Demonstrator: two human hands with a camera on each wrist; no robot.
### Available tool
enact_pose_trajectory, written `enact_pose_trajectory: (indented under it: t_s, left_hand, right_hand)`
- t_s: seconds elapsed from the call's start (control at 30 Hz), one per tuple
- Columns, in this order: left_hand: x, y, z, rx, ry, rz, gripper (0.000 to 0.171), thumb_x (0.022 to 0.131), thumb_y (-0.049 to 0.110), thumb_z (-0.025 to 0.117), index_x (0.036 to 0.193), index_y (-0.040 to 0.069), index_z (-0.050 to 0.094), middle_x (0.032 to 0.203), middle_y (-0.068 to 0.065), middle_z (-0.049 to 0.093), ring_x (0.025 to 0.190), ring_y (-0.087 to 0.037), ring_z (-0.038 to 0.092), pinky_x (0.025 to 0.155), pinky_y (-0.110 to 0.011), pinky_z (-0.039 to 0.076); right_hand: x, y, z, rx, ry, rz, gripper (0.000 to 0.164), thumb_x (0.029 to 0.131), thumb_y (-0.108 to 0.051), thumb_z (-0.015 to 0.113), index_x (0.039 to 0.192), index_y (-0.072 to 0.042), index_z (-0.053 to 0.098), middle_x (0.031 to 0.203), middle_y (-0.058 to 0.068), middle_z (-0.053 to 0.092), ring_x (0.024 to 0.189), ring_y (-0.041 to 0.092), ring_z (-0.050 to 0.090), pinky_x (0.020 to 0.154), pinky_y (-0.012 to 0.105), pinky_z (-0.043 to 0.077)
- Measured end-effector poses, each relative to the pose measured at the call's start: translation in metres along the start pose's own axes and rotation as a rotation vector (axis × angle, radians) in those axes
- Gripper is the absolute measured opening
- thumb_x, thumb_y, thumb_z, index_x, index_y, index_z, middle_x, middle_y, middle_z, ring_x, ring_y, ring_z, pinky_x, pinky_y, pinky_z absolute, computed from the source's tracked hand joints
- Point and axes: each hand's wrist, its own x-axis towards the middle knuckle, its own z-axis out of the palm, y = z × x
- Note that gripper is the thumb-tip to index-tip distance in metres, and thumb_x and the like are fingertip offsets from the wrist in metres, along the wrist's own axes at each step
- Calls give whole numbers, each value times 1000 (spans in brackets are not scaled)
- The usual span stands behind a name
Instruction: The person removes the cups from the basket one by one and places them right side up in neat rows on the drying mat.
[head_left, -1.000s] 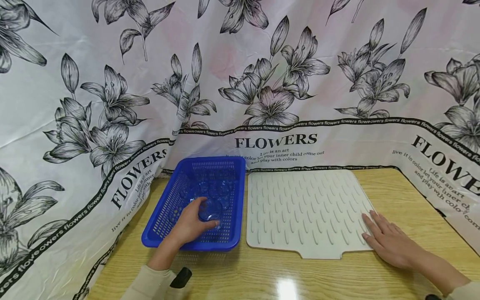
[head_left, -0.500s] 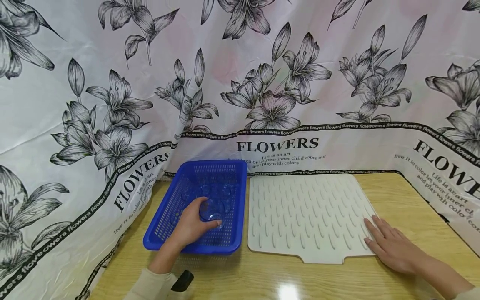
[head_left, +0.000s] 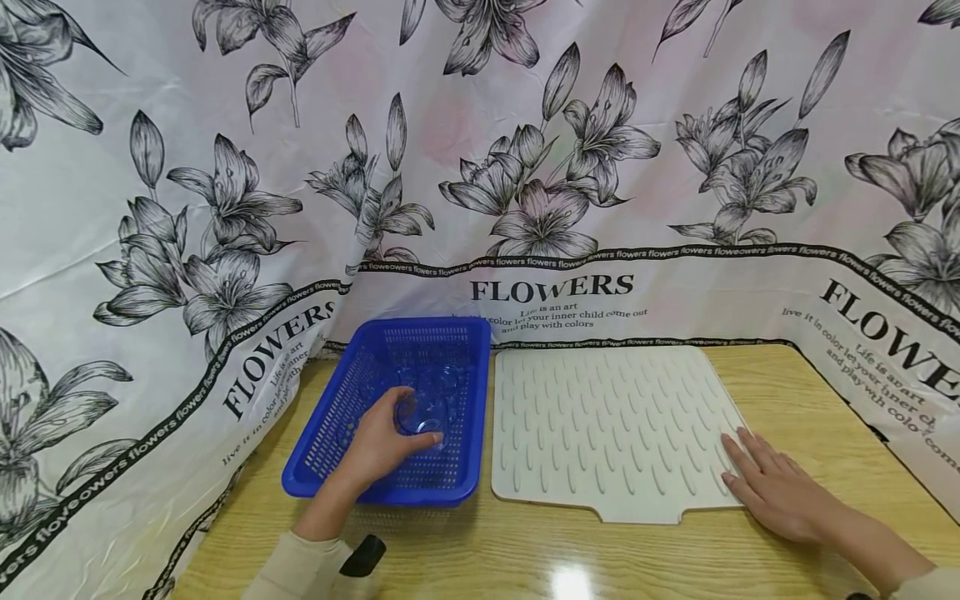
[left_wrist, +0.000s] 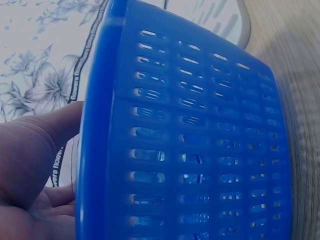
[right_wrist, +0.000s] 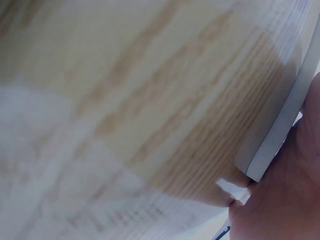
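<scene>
In the head view, my left hand [head_left: 375,446] reaches over the front left of a blue plastic basket [head_left: 476,433]. Thumb and fingers are spread around a clear round glass [head_left: 422,410] and grip its sides. Behind it, several more clear glasses [head_left: 448,379] sit in the basket. The left wrist view has the basket's slotted wall [left_wrist: 105,150] in front, with part of the hand [left_wrist: 30,165] beyond the rim. My right hand [head_left: 783,492] lies flat, its fingertips on the right edge of a white ridged drying board [head_left: 615,433]. The right wrist view shows that hand [right_wrist: 285,200] against the board's edge [right_wrist: 275,140].
Basket and board stand side by side on a wooden table [head_left: 480,558], a narrow gap between them. A white curtain [head_left: 555,300] printed with flowers hangs right behind both and runs down the left and right sides.
My left hand and the glass have risen very slightly within the basket, the grip unchanged. The right hand stays at the board's edge.
</scene>
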Motion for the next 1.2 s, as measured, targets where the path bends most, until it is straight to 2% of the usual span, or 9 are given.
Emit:
enact_pose_trajectory:
  t_s: [0.2, 0.43, 0.67, 0.93, 1.2]
  left_hand:
    - [1, 1, 0, -40, 15, 3, 85, 80, 32, 89, 147, 2, 47, 137, -18, 59, 100, -28, 62, 80, -46, 54]
    - [2, 6, 1, -76, 9, -2, 86, 82, 34, 88, 150, 3, 45, 140, -18, 58, 117, -35, 61, 92, -53, 54]
    - [6, 10, 2, -107, -11, 21, 83, 85, 34, 86, 149, 3, 45, 138, -19, 57, 124, -35, 58, 101, -53, 51]
    - [9, 11, 2, -103, -4, 46, 81, 84, 34, 86, 148, 2, 46, 137, -19, 58, 122, -34, 59, 98, -52, 52]
    - [11, 19, 1, -83, 10, 68, 83, 84, 34, 86, 149, 2, 45, 137, -19, 58, 121, -35, 59, 95, -51, 53]
  right_hand:
    - [0, 0, -1, -13, -6, 4, 67, 112, -34, 40, 160, 7, 18, 160, 40, 13, 148, 59, 6, 110, 78, 13]
    - [2, -1, -4, -25, -16, 12, 67, 112, -36, 40, 159, 8, 20, 160, 41, 14, 147, 60, 8, 109, 78, 14]
    - [1, 0, -2, 29, -25, 5, 67, 112, -35, 40, 160, 7, 17, 161, 41, 10, 147, 61, 4, 113, 76, 5]
    - [1, 0, -2, 3, -23, 8, 68, 112, -35, 40, 160, 7, 17, 161, 40, 11, 148, 59, 4, 111, 77, 11]
    - [1, -1, -1, 6, -18, 13, 68, 112, -35, 39, 160, 7, 16, 161, 40, 11, 148, 59, 3, 113, 76, 7]
